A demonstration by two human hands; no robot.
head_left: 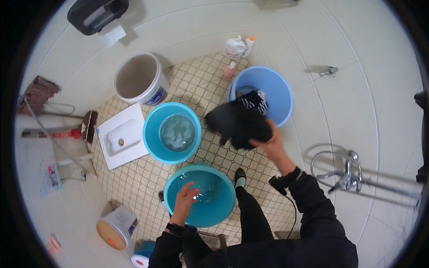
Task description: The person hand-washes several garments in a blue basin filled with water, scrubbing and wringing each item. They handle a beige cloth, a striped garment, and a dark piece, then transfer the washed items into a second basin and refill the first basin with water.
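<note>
My right hand [271, 146] grips a bunched black garment [239, 123], slightly blurred, beside the blue bucket [282, 96]. Its far edge overlaps the bucket's near rim from this view. Inside that bucket lies a black cloth with white stripes [255, 102]. Over the near teal basin [214, 214], my left hand [184, 199] hangs with its fingers apart and nothing in them. Water [208, 190] shows in this basin. Whether the left fingertips touch it I cannot tell.
Another teal basin [172, 156] holds water, next to a white squat toilet [132, 151]. A white bucket [158, 87] stands behind. Bottles [234, 47] line the far wall. A lidded bucket [123, 223] sits lower left; a shower mixer [348, 178] is on the right wall.
</note>
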